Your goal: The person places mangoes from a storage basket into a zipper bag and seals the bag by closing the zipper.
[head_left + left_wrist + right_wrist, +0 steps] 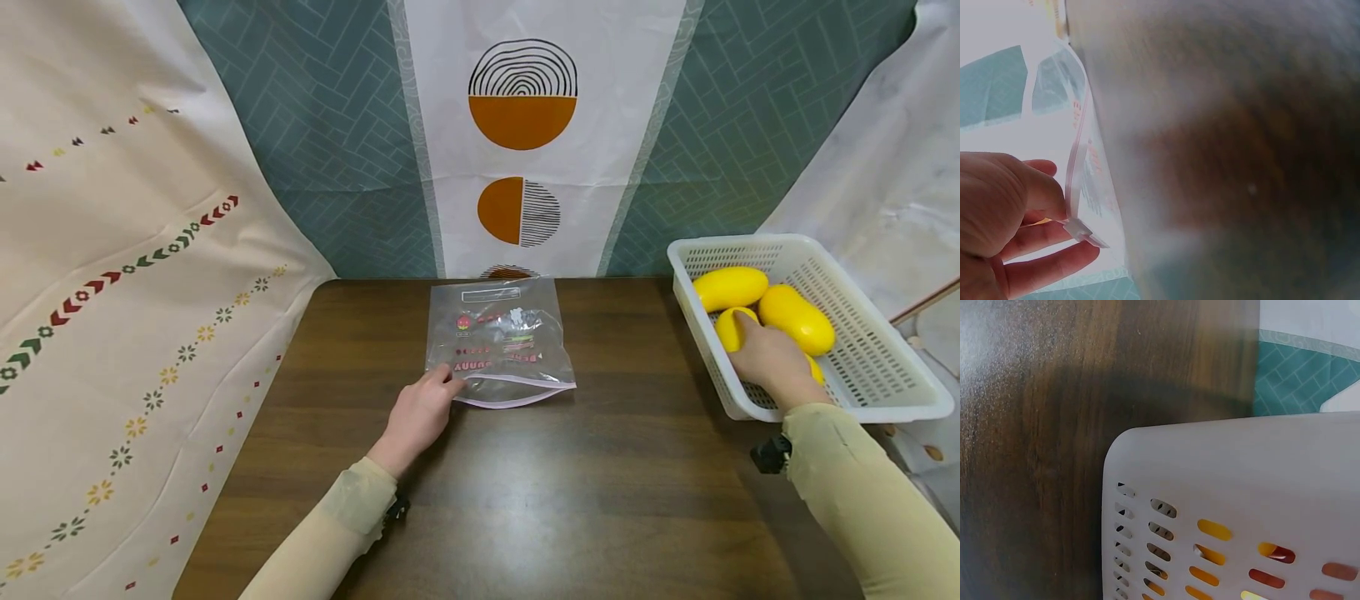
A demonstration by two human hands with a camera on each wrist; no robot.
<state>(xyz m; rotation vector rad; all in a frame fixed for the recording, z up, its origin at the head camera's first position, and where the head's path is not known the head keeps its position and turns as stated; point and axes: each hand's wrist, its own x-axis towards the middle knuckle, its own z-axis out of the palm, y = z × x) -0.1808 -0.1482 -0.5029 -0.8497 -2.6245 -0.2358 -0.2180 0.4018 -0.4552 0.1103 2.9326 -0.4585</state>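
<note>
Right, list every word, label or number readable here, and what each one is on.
Clear zip bag: red print, seen upside down and mirrored; it may read "SUNNY", but that is uncertain.
Smaller coloured lines and the white label strip on the bag: too small to read.
White basket, wall cloths: patterns only, no text.

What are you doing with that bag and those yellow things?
A person sits at a dark wooden table. The left hand pinches the near corner of a clear zip bag that lies flat on the table. The right hand reaches into a white basket at the right edge and rests on one of the yellow mangoes inside. At least two other mangoes lie beside it. Nothing is in the bag yet.
</note>
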